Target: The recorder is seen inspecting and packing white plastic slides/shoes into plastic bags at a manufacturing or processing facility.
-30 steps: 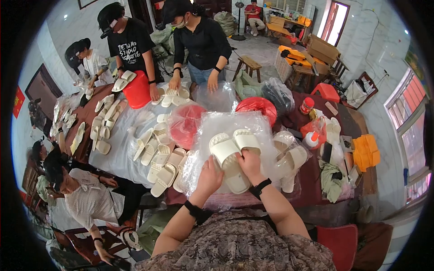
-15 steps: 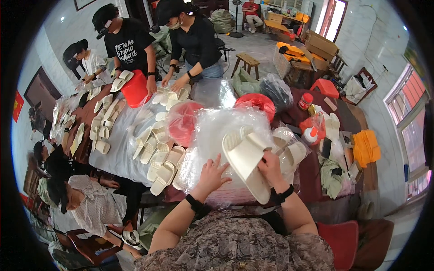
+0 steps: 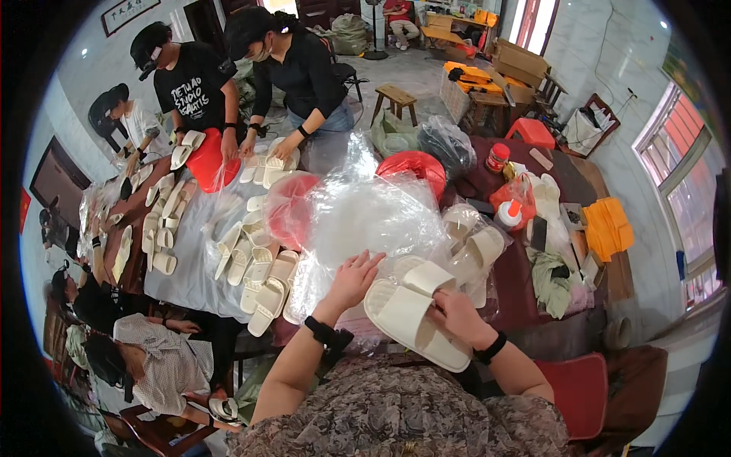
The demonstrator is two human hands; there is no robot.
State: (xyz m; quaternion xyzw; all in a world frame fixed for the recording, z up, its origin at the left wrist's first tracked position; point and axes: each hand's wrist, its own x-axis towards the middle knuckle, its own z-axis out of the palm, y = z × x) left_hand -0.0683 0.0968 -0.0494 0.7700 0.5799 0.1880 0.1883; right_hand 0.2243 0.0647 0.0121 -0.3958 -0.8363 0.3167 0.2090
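Observation:
My right hand (image 3: 461, 318) grips a pair of cream slide slippers (image 3: 396, 308) by the inner sides of their straps, close to my body. The nearer slipper partly covers the other one, and my fingertips are hidden under a strap. Flat on a stack of clear plastic bags (image 3: 365, 217) lies my left hand (image 3: 352, 280), open, with its fingers stretched out and nothing held. Just right of the stack are slippers in a clear bag (image 3: 480, 247). Several loose cream slippers (image 3: 266, 297) lie in rows left of the bags.
Beyond the stack sit a red plastic bag (image 3: 415, 171) and a dark bag (image 3: 449, 145). A white bottle with a red tip (image 3: 509, 215) and yellow-orange cloth (image 3: 608, 228) are at the right. Co-workers handle slippers around a red bucket (image 3: 213, 164); another person sits at the left.
My right hand has brought the slippers down toward me, and the second slipper shows more. My left hand now lies flatter on the plastic bags, its fingers closer together. The view has shifted slightly.

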